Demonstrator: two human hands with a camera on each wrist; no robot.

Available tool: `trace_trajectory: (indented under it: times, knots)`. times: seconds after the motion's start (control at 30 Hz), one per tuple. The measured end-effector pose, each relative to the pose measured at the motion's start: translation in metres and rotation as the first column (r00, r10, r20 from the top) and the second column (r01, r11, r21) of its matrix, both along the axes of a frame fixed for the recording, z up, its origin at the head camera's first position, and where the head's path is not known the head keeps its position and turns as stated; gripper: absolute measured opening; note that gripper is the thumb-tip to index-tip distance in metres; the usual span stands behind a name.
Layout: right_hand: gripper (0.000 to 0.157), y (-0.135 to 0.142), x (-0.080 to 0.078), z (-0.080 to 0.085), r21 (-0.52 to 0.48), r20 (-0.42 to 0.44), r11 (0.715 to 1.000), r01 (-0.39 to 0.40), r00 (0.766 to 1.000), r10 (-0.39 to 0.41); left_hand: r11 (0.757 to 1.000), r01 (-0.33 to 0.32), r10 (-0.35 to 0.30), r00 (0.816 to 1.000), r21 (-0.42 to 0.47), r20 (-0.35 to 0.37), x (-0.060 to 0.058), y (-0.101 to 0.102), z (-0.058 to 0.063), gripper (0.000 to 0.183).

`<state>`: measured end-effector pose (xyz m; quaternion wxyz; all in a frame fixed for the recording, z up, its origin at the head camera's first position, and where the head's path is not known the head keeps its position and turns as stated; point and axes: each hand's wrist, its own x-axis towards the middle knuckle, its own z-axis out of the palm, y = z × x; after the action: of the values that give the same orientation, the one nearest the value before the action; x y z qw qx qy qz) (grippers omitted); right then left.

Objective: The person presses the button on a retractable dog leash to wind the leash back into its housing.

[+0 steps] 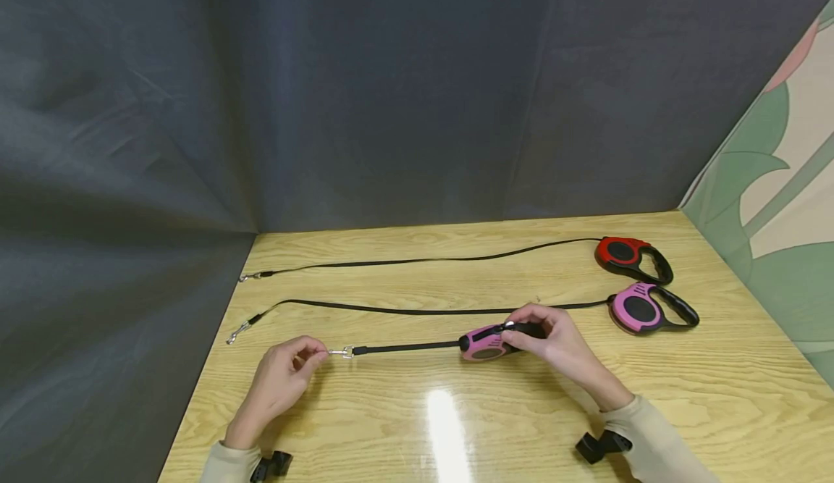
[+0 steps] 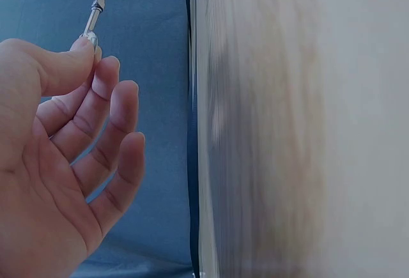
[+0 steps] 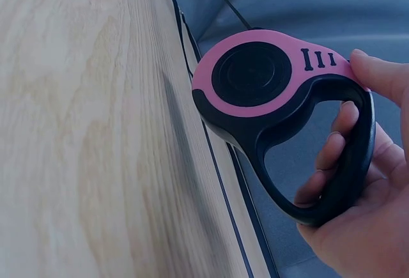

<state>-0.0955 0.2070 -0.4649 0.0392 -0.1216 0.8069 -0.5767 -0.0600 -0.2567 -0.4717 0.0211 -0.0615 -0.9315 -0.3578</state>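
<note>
My right hand (image 1: 559,344) grips the black handle of a pink retractable dog leash (image 3: 250,73), with the thumb up by its top and fingers curled through the handle loop. From its nose a short black strap (image 1: 410,347) runs straight to the left. At the strap's end is a silver snap hook (image 2: 94,17), its tip pinched between the thumb and index finger of my left hand (image 1: 280,378). The other left fingers are loosely bent. In both wrist views the hook and the leash body are held up off the wooden table.
Behind, a second pink leash (image 1: 637,309) and a red leash (image 1: 622,251) lie at the right of the table (image 1: 365,410). Their straps stretch left to silver hooks near the left edge. A dark cloth (image 1: 404,106) hangs along the back and left; a patterned fabric (image 1: 775,200) stands at right.
</note>
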Motion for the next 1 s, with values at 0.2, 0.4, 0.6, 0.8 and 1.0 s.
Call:
trace_trajectory:
  times: [0.2,0.4,0.6,0.8,1.0]
  knots:
    - [0.018,-0.0015,0.0,-0.001,0.004,-0.004,1.0,-0.003,1.0,0.003,1.0,-0.003,0.003,1.0,0.002,0.015,-0.0002,0.0014,-0.0002,0.004]
    - [0.017,-0.0022,-0.0006,-0.0027,0.0,-0.008,1.0,-0.007,1.0,0.007,1.0,-0.004,0.004,1.0,0.001,0.019,-0.0012,0.0024,-0.0001,0.004]
    - [0.017,-0.0037,-0.0009,-0.0024,-0.004,-0.016,1.0,-0.01,1.0,0.01,1.0,0.004,-0.004,1.0,-0.003,0.007,-0.0014,0.0027,-0.0004,0.004]
    - [0.018,-0.0064,-0.0014,-0.0015,0.003,-0.01,1.0,-0.008,1.0,0.008,1.0,0.007,-0.007,1.0,-0.002,-0.003,-0.0013,0.0033,-0.0007,0.004]
    - [0.017,-0.0079,-0.0013,-0.004,-0.004,-0.001,1.0,-0.012,1.0,0.012,1.0,0.008,-0.008,1.0,-0.004,-0.005,-0.0014,0.0041,-0.0001,0.004]
